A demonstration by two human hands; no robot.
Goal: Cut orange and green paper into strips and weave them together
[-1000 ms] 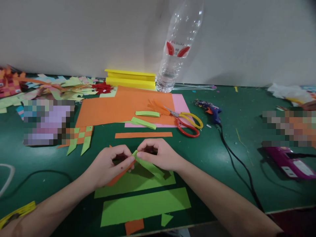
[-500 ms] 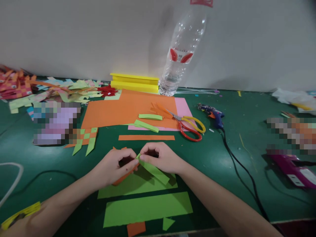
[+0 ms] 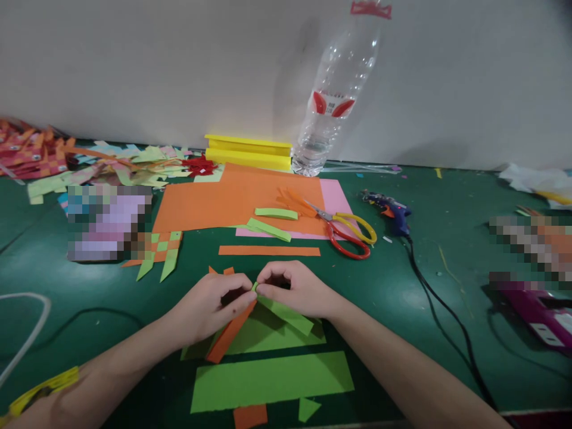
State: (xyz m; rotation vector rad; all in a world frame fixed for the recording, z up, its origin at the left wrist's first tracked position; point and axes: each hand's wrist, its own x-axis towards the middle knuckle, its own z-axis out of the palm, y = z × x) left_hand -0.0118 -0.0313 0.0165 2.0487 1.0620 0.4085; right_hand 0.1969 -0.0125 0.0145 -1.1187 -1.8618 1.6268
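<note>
Pinched between my left hand (image 3: 223, 305) and my right hand (image 3: 297, 290) is the upper end of a green paper strip (image 3: 288, 316), its free length slanting down to the right. An orange paper strip (image 3: 229, 338) hangs down-left from the fingers of my left hand, with more orange ends poking up behind that hand. Both sets of fingertips are closed and almost touching; exactly how the strips join there is hidden. Beneath lie a green paper piece (image 3: 268, 333), partly covered, and a wider green paper rectangle (image 3: 272, 380) nearer me.
Beyond my hands lie an orange strip (image 3: 269, 251), scissors (image 3: 351, 229), orange sheets (image 3: 201, 205) and a woven paper piece (image 3: 161, 250). A glue gun (image 3: 393, 213) with a black cord is at right. A plastic bottle (image 3: 328, 113) stands by the wall; a blurred-out flat object (image 3: 109, 223) sits left.
The whole view has shifted slightly, so everything appears farther right and lower. The orange strip now reaches farther down-left below my left hand. Both hands keep pinching the green strip's end.
</note>
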